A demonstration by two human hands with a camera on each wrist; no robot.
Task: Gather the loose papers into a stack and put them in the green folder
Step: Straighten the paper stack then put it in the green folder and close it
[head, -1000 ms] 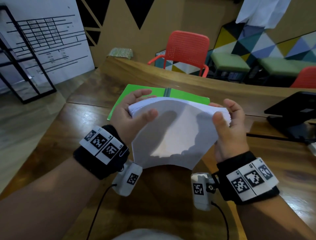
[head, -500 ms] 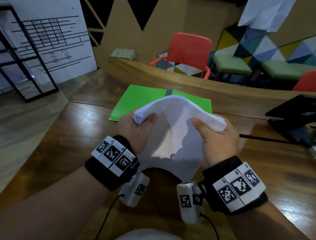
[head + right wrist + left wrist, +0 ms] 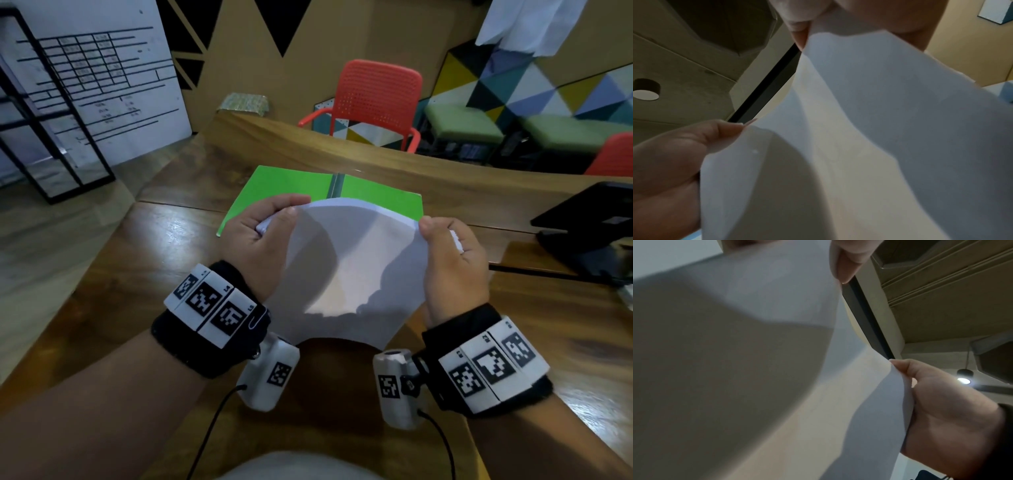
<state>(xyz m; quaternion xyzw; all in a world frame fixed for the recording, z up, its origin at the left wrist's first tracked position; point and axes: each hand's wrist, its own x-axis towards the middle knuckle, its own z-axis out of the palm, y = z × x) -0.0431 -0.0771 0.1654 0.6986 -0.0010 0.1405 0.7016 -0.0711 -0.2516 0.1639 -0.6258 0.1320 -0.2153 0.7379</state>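
A stack of white papers [image 3: 346, 274] stands on its lower edge on the wooden table [image 3: 113, 270], bowed toward me. My left hand [image 3: 260, 229] grips its upper left corner, thumb on the near face. My right hand [image 3: 448, 246] grips the upper right corner the same way. The green folder [image 3: 284, 188] lies flat on the table just behind the papers, its near part hidden by them. In the left wrist view the papers [image 3: 756, 369] fill the frame, with the right hand [image 3: 937, 410] on their far edge. The right wrist view shows the papers [image 3: 859, 146] and the left hand [image 3: 674, 154].
A black laptop [image 3: 589, 222] and a black cable [image 3: 534, 270] sit at the right of the table. A raised wooden ledge [image 3: 411, 164] runs behind the folder. A red chair [image 3: 373, 99] stands beyond it. A black metal rack [image 3: 41, 130] is on the floor at left.
My hands have moved apart again after coming together half a second ago, spreading the bowed papers wider. The stack stays upright on the table in front of the folder.
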